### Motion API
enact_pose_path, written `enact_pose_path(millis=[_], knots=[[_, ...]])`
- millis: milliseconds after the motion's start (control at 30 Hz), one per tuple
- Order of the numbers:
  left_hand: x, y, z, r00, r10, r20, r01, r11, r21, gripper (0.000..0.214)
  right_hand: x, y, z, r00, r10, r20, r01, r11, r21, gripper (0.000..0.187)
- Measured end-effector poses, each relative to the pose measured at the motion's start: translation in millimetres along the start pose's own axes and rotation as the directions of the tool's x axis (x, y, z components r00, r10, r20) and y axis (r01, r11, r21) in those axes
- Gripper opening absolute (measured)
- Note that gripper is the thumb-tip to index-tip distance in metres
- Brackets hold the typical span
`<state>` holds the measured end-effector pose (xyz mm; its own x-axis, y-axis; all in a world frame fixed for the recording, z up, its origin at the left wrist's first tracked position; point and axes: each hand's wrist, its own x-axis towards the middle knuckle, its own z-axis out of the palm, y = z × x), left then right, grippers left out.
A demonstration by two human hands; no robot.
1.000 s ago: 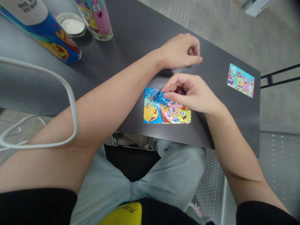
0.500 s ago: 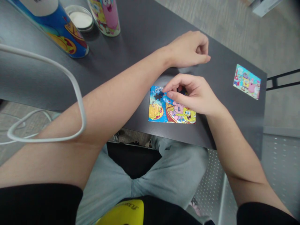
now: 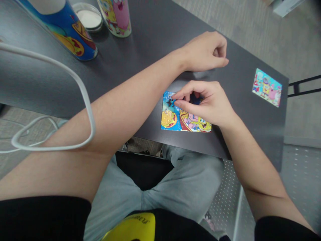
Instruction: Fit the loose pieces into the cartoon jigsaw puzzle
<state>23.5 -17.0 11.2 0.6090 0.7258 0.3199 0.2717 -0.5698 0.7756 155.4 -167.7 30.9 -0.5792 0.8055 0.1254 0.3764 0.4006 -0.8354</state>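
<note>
A small cartoon jigsaw puzzle (image 3: 175,120) lies near the front edge of the dark table (image 3: 140,57), with a dark gap near its upper left. My right hand (image 3: 203,103) hovers over the puzzle's top, thumb and forefinger pinched on a small blue puzzle piece (image 3: 172,101) right at that gap. My left hand (image 3: 207,50) rests on the table just beyond the puzzle, fingers curled into a loose fist; whether anything is inside is hidden.
A small cartoon picture card (image 3: 267,87) lies at the table's right. Two cartoon-printed tubes (image 3: 72,33) (image 3: 116,15) and a round lid (image 3: 89,15) stand at the far left. A white cable (image 3: 82,100) loops across the left. My knees sit below the table edge.
My right hand has slid slightly left along the puzzle's top, bringing the pinched piece over the gap. The camera view shifted a little; the left hand stays put.
</note>
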Motion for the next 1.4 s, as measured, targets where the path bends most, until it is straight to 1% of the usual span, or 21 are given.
enact_pose_path(millis=[100, 200, 267, 333, 400, 500, 567, 700, 733, 867, 967, 1100, 1167, 1233, 1333, 1400], knots=[[0, 4, -1.8, 0.999, -0.028, 0.025, 0.028, 0.999, 0.018, 0.024, 1, 0, 3, 1.000, -0.029, -0.012, 0.029, 0.999, -0.034, 0.014], [-1, 8, -3.6, 0.998, -0.055, 0.045, 0.053, 0.998, 0.042, 0.028, 3, 2, 6, 0.999, -0.043, 0.009, 0.043, 0.996, -0.083, 0.015], [-1, 10, -4.3, 0.997, -0.062, 0.047, 0.060, 0.997, 0.052, 0.029, 4, 4, 6, 0.994, -0.109, 0.009, 0.110, 0.989, -0.102, 0.012], [-1, 11, -4.3, 0.997, -0.061, 0.048, 0.058, 0.997, 0.054, 0.029, 5, 7, 7, 0.983, -0.182, 0.006, 0.182, 0.976, -0.120, 0.014], [-1, 10, -3.7, 0.997, -0.059, 0.044, 0.057, 0.997, 0.047, 0.028, 6, 9, 7, 0.978, -0.210, 0.011, 0.210, 0.967, -0.143, 0.016], [0, 7, -1.8, 0.999, -0.049, 0.021, 0.048, 0.998, 0.029, 0.023, 5, 10, 7, 0.976, -0.216, 0.008, 0.214, 0.963, -0.166, 0.018], [0, 5, -0.5, 1.000, -0.031, 0.002, 0.031, 0.999, 0.016, 0.019, 5, 9, 6, 0.979, -0.202, 0.005, 0.200, 0.963, -0.183, 0.016], [0, 3, 1.1, 1.000, -0.007, -0.027, 0.008, 1.000, 0.003, 0.014, 4, 3, 5, 0.994, -0.104, 0.017, 0.105, 0.959, -0.264, 0.007], [0, 3, 1.2, 0.999, -0.005, -0.032, 0.005, 1.000, 0.000, 0.013, 4, 3, 5, 0.995, -0.097, 0.013, 0.097, 0.956, -0.278, 0.007], [-1, 4, 1.7, 0.999, 0.007, -0.045, -0.008, 1.000, -0.014, 0.012, 3, 4, 7, 0.995, -0.102, -0.007, 0.095, 0.945, -0.313, 0.012], [-1, 4, 2.1, 0.999, 0.008, -0.047, -0.009, 1.000, -0.019, 0.013, 2, 5, 7, 0.995, -0.102, -0.013, 0.093, 0.944, -0.316, 0.014], [3, 0, 2.1, 0.999, 0.000, -0.035, -0.001, 1.000, -0.005, 0.013, 1, 2, 5, 0.995, -0.083, -0.050, 0.066, 0.958, -0.280, 0.009], [5, -2, 2.0, 1.000, -0.026, -0.007, 0.026, 1.000, 0.010, 0.012, 0, 0, 5, 0.994, -0.070, -0.085, 0.046, 0.965, -0.260, 0.014], [7, -4, 2.1, 0.999, -0.036, 0.013, 0.036, 0.999, 0.009, 0.011, 0, -2, 5, 0.990, -0.071, -0.126, 0.038, 0.968, -0.247, 0.024], [8, -7, 2.3, 1.000, -0.016, 0.003, 0.016, 1.000, -0.020, 0.013, 0, 0, 1, 0.972, -0.127, -0.199, 0.070, 0.960, -0.270, 0.044], [8, -8, 1.9, 0.999, -0.035, 0.009, 0.035, 0.998, -0.057, 0.012, 1, 3, -5, 0.966, -0.135, -0.220, 0.065, 0.952, -0.299, 0.052]])
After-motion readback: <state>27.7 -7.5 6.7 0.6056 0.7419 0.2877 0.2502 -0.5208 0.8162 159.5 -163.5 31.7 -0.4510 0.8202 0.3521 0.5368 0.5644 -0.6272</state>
